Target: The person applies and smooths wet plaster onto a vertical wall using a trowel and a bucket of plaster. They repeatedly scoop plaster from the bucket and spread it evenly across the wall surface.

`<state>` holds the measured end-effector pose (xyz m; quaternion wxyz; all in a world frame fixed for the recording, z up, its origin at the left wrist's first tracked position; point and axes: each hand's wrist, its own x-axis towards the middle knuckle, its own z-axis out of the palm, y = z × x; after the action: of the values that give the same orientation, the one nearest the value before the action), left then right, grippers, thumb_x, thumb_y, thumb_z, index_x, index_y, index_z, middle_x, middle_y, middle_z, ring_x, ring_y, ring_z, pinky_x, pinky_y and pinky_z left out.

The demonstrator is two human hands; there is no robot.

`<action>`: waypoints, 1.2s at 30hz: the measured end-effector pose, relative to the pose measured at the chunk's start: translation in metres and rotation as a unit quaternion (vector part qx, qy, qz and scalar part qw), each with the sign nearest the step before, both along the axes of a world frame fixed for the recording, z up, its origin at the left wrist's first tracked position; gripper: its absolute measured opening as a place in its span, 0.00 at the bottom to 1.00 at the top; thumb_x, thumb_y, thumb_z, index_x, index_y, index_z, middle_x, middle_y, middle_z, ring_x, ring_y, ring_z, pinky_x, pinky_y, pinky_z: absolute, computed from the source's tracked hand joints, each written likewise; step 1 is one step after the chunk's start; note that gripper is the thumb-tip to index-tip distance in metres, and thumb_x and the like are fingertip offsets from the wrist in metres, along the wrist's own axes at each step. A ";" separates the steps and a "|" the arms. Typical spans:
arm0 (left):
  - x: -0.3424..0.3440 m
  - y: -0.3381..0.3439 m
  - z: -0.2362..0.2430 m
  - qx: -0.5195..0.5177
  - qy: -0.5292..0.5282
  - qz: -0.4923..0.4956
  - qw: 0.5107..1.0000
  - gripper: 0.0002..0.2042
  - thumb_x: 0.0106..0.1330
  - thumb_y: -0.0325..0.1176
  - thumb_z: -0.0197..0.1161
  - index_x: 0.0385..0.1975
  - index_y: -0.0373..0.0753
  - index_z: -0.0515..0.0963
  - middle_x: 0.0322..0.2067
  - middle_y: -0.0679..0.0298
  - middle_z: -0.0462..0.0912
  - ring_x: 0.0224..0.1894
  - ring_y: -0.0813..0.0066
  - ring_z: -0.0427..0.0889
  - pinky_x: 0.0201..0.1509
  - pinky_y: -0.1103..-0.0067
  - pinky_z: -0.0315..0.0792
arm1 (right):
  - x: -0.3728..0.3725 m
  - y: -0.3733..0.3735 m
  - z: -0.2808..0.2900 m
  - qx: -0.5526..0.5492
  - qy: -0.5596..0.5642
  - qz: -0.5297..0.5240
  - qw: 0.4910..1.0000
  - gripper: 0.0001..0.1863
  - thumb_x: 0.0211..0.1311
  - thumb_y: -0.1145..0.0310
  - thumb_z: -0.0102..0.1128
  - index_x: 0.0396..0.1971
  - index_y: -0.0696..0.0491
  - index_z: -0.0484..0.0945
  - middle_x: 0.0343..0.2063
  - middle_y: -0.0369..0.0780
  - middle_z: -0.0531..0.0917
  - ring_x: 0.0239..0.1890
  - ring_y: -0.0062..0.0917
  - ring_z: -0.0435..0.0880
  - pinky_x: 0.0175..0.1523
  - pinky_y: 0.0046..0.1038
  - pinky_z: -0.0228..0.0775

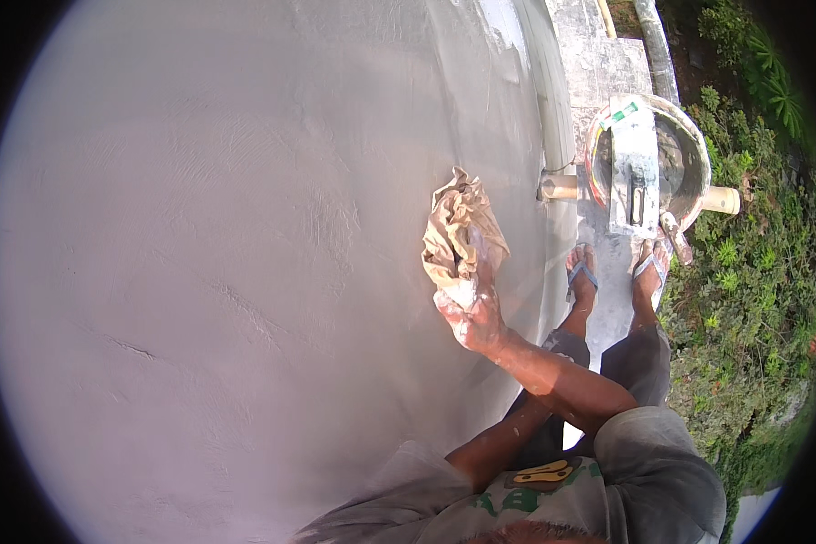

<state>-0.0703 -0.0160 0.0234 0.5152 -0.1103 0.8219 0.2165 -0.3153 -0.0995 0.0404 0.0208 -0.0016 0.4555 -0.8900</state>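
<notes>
My right hand, spotted with pale residue, grips a crumpled beige cloth or paper at the grey, smooth-coated wall. The right forearm crosses over my left one, and my left hand is hidden behind it. Beyond the cloth, a round bucket smeared with grey material has a rectangular trowel lying across its rim. A smaller tool with a worn handle sits at the bucket's near edge.
My sandalled feet stand on a narrow white-stained plank beside the wall. A pale pole juts out sideways under the bucket. Past the plank's right edge are green plants, seen from above.
</notes>
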 end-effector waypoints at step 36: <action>-0.002 0.017 0.000 -0.048 -0.123 -0.044 0.990 0.29 0.63 0.56 0.49 0.58 0.43 0.68 0.60 0.63 0.67 0.64 0.62 0.61 0.64 0.64 0.58 | -0.136 0.002 -0.012 0.189 -0.139 0.028 0.972 0.29 0.63 0.48 0.51 0.57 0.53 0.68 0.58 0.48 0.67 0.61 0.45 0.63 0.64 0.46 0.50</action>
<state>-0.0721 0.0015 0.0229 0.6152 -0.1246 0.7660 0.1384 -0.4517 -0.0975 0.0284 0.1092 0.1135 0.6076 -0.7785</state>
